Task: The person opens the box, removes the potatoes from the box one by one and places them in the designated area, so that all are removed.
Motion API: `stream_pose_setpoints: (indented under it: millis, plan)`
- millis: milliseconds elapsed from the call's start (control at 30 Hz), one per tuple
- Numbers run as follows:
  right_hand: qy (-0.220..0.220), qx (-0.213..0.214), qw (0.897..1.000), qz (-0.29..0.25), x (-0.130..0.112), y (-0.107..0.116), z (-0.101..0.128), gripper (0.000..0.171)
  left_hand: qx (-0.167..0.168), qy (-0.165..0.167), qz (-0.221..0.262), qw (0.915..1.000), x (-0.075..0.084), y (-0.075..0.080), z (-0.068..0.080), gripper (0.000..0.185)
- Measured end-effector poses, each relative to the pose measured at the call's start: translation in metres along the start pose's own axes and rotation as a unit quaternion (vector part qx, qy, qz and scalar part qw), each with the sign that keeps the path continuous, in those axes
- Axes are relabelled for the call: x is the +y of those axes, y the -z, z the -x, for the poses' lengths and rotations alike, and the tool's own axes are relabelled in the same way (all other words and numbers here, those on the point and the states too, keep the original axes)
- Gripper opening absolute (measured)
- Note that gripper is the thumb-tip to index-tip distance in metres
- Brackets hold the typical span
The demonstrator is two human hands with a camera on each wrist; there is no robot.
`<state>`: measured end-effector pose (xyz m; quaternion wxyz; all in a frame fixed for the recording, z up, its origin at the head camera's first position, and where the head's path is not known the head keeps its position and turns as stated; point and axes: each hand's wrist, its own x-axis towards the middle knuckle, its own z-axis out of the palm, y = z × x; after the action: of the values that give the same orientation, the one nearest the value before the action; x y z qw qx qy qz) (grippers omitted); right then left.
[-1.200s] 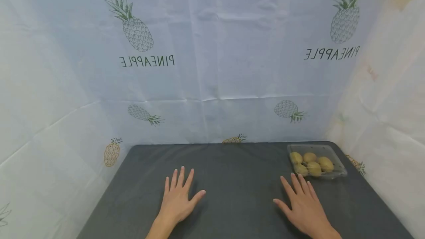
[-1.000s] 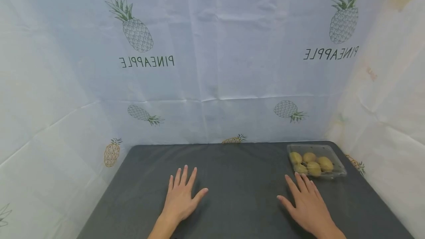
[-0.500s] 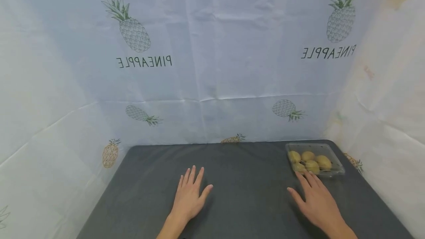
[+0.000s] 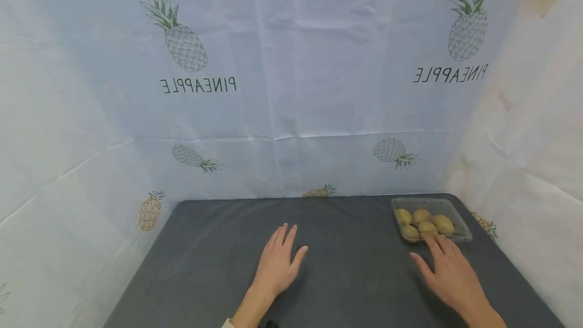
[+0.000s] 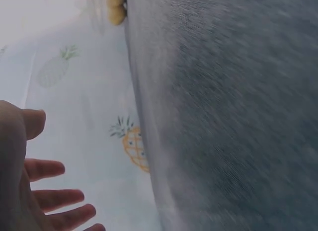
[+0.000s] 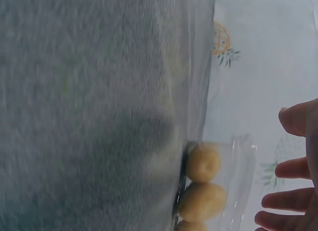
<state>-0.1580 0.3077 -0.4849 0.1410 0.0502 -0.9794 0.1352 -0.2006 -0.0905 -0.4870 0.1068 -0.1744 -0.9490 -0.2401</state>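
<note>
The tray (image 4: 459,229) of kiwis (image 4: 430,227) sits in the far right corner of the dark surface (image 4: 346,267), straight ahead of the right hand (image 4: 453,277). That hand lies low over the surface, fingers straight and a little spread, holding nothing; its fingertips (image 4: 430,239) are at the tray's near rim, over or touching it, I cannot tell which. The right wrist view shows the same: open fingers (image 6: 293,169) with the clear tray (image 6: 243,166) and its fruit (image 6: 202,164) just in front.

The tray is nearly square, its slightly longer side running left to right along the back edge. The fruit lie packed close together inside it.

The left hand (image 4: 278,264) rests flat near the middle of the surface, fingers straight and together, empty, well apart from the tray. So the right grip is far the nearer.

Room is tight behind and to the right of the tray: the pineapple-print sheet (image 4: 291,90) hangs just beyond both edges. Open surface lies to the tray's left and toward the person, between the two hands.
</note>
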Motion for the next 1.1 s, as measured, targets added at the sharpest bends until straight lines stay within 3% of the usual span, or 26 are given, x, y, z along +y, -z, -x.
stream_pose_setpoints:
  millis: [367, 533, 833, 1100]
  plan:
    - [0.018, 0.051, 0.998, 0.017, 0.018, 0.004, -0.008, 0.062, 0.016, -0.041, 0.035, 0.9984, 0.027, -0.015, -0.023, 0.059]
    - [0.002, 0.045, 0.999, 0.001, 0.028, 0.007, -0.012, 0.065, 0.015, -0.050, 0.048, 0.9975, 0.041, -0.021, -0.033, 0.058]
    - [-0.025, 0.005, 0.999, -0.021, 0.040, 0.012, -0.017, 0.070, -0.007, -0.038, 0.096, 0.9946, 0.062, -0.028, -0.040, 0.058]
    - [-0.009, 0.023, 1.000, -0.007, 0.057, 0.019, -0.025, 0.066, -0.016, -0.020, 0.122, 0.9922, 0.076, -0.042, -0.058, 0.057]
